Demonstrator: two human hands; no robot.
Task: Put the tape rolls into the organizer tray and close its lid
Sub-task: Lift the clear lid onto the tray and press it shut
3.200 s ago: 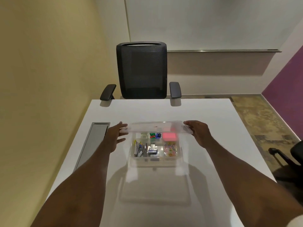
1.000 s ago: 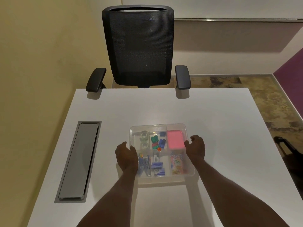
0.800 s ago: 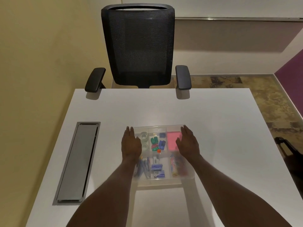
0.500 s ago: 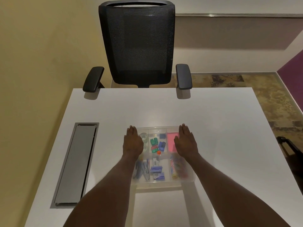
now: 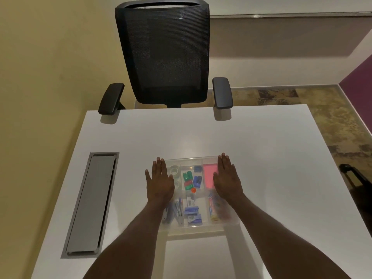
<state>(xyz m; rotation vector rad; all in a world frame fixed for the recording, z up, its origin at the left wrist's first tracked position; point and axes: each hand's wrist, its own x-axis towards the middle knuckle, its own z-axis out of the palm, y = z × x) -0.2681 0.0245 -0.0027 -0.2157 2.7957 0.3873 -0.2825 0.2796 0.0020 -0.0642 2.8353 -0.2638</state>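
Note:
The clear organizer tray (image 5: 198, 228) sits on the white table with its transparent lid (image 5: 191, 161) lying on top. Through the lid I see two clear tape rolls (image 5: 174, 171) in the far-left compartment, plus coloured clips, a pink pad, staplers and paper clips. My left hand (image 5: 160, 183) lies flat, palm down, on the lid's left side. On the lid's right side my right hand (image 5: 227, 181) rests flat in the same way. Both hands have straight fingers and hold nothing.
A grey metal cable hatch (image 5: 90, 204) is set into the table (image 5: 271, 178) at the left. A black mesh office chair (image 5: 164, 55) stands at the far edge. A dark object (image 5: 354, 182) is on the floor at the right.
The lid, held above the tray 3.2 s ago, now lies on it. My hands went from gripping the tray's sides to lying flat on the lid, fingers stretched forward.

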